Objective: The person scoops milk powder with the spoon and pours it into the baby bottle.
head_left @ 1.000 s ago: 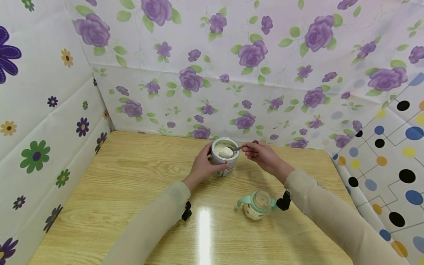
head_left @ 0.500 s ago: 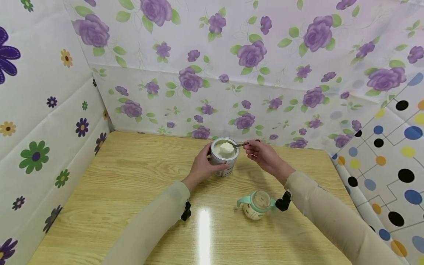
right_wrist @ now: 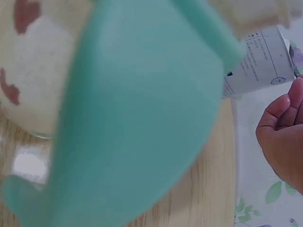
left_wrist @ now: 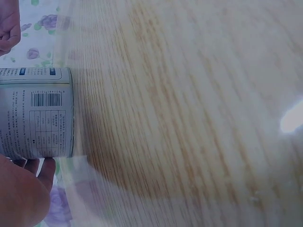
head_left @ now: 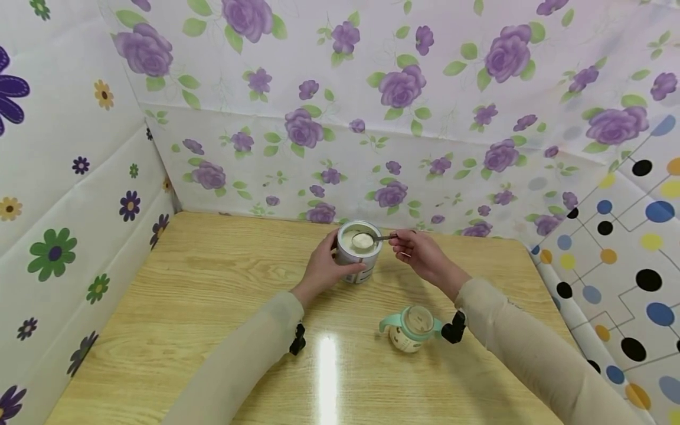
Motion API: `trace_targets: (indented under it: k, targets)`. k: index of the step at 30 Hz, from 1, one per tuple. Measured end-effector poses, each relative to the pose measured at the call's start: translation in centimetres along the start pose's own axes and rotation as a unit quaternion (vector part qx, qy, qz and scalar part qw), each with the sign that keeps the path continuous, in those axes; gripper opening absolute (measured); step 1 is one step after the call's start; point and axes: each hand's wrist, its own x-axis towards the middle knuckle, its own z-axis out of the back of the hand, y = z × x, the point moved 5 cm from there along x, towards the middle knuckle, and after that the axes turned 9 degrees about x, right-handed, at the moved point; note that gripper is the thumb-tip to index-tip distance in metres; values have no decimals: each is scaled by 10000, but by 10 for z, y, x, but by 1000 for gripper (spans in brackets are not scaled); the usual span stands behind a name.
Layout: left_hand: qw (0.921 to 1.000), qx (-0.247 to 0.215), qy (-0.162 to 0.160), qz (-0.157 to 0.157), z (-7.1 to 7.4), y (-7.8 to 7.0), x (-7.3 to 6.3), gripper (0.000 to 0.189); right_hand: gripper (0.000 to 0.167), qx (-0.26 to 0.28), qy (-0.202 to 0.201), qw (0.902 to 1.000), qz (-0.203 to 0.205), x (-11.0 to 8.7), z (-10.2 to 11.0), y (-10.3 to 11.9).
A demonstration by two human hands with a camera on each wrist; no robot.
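Observation:
A round tin of pale powder stands uncovered near the table's back edge. My left hand grips its left side, thumb across the front; in the left wrist view its barcode label shows. At the tin's right, my right hand pinches the handle of a metal spoon. The spoon's bowl, holding pale powder, is at the tin's mouth. Nearer me, below the right wrist, stands a baby bottle with mint-green handles. One green handle fills much of the right wrist view.
The wooden table carries a bright light reflection in front. Purple-flowered cloth hangs along the back edge. Patterned sheets also flank the left and right sides. A black wrist device sits close to the bottle's right handle.
The spoon dipped slightly between half a second ago and now, and its heap of powder looks smaller and flatter. The left hand, tin and bottle have kept their places.

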Motion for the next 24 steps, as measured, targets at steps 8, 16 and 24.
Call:
trace_targets:
  k: [8, 16, 24]
  targets:
    - [10000, 14, 0, 12, 0, 1, 0, 106, 28, 66, 48, 10000, 16, -1, 0, 0]
    - [10000, -36, 1, -9, 0, 0, 0, 104, 32, 133, 131, 9998, 43, -3, -1, 1]
    - [10000, -54, 35, 39, 0, -2, -2, 105, 33, 154, 108, 9998, 9, -1, 2, -4]
